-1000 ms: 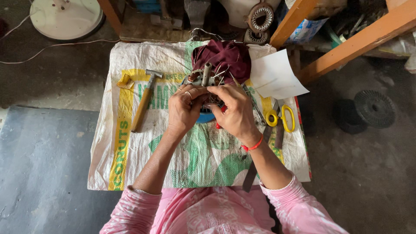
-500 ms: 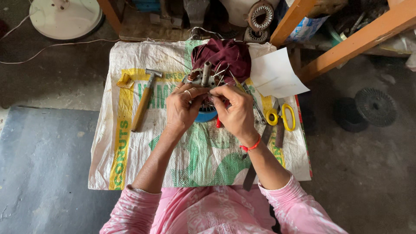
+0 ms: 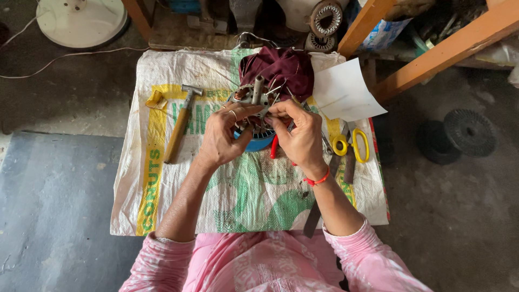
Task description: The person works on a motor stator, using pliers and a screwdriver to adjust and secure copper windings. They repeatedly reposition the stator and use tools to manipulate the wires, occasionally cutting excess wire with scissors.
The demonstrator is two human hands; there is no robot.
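Soft, even daylight is seen across the scene; no hard shadows are cast. The sack (image 3: 162, 205) is lit brightest, slightly washed out at its pale areas. Dim zones are found under the wooden beams (image 3: 443, 48) at top right. Mild wide-angle bending is noticed at the edges. Focus is held centrally; the hands (image 3: 227, 135) are slightly soft. No glare is seen.

Since 1 s ago: your left hand (image 3: 224, 135) has slid up and left a little, fingers now spread over the near rim of the motor stator (image 3: 258, 116) w/ thumb reaching toward the centre. Your right hand (image 3: 300, 135) has opened slightly; fingertips (image 3: 277, 110) now pinch at the wires beside the shaft (image 3: 257, 89), vs. pressed close against the left hand before.
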